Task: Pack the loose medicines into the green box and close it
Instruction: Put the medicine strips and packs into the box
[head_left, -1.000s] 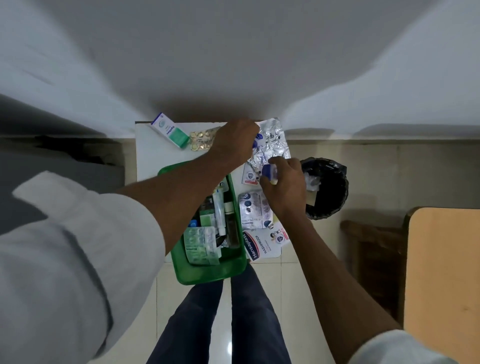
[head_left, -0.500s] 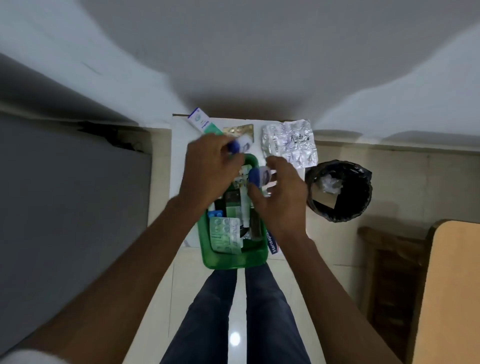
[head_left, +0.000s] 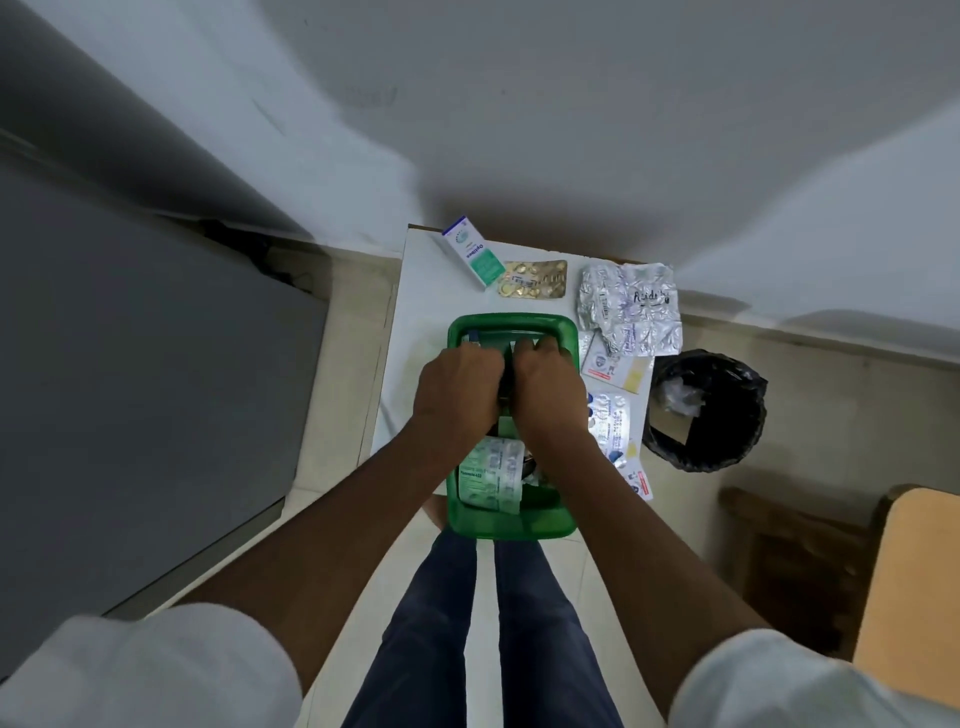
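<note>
Half a second ago both hands were raised over the far end of the green box (head_left: 511, 519), each pinching a small blue-capped item; now the left hand (head_left: 457, 389) and the right hand (head_left: 550, 389) have dropped side by side into the box, knuckles up, nearly touching. The fingers curl down among the contents, so I cannot tell whether they are clamped on anything or have let go; the blue-capped items are hidden under the hands.

The box sits open at the near edge of the small white table (head_left: 415, 322), overhanging it slightly toward the person. Inside it, at the near end, lies a roll of white and green pill strips (head_left: 491, 475), with darker things beside it that are too shadowed to name.

A fair amount is packed, but plenty is left out. Beyond the box's far rim lie a white and green carton (head_left: 472, 257) and a gold blister strip (head_left: 532, 279). To the far right of the box is a crumpled pile of silver foil strips (head_left: 631, 309), and along its right side a white card packet (head_left: 615, 364) and more printed strips (head_left: 613, 423), ending at a red and white sachet (head_left: 640, 483). No lid is in view, so closing is not yet near.

Further right of the box, off the table, stands a bin with a black liner (head_left: 706, 410).
</note>
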